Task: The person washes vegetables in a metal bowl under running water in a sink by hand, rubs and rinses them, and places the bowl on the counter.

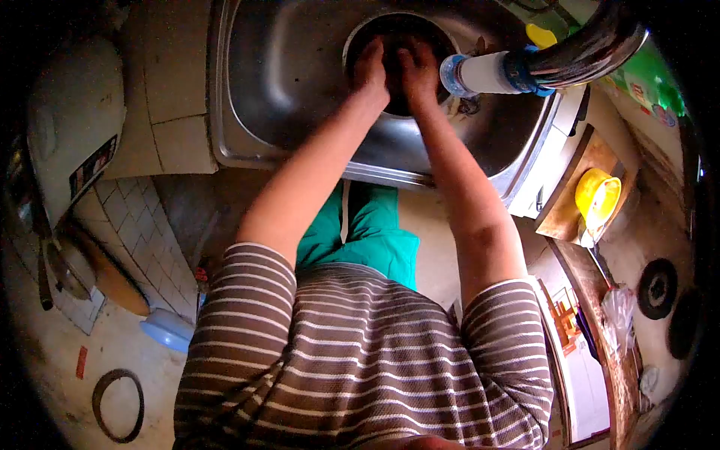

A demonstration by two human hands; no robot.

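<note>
Both of my hands are down inside a round, dark-bottomed bowl or pan (pixel 347 64) with a pale rim, which stands in a metal sink (pixel 281 75). My left hand (pixel 370 73) is at the left part of it, fingers stretched forward. Beside it, a small gap away, my right hand (pixel 419 71) reaches in with its fingers somewhat apart. No object shows in either hand. The dark inside hides what the fingertips touch. Just right of the bowl is a white spout end (pixel 484 73) on a thick, shiny tap pipe (pixel 592 52).
Small scraps (pixel 466 106) lie on the sink floor right of the bowl. A yellow item (pixel 540 35) sits by the sink's back right edge, near a green bottle (pixel 651 79). Right of the sink, a yellow container (pixel 598 193) stands on a wooden board (pixel 564 196).
</note>
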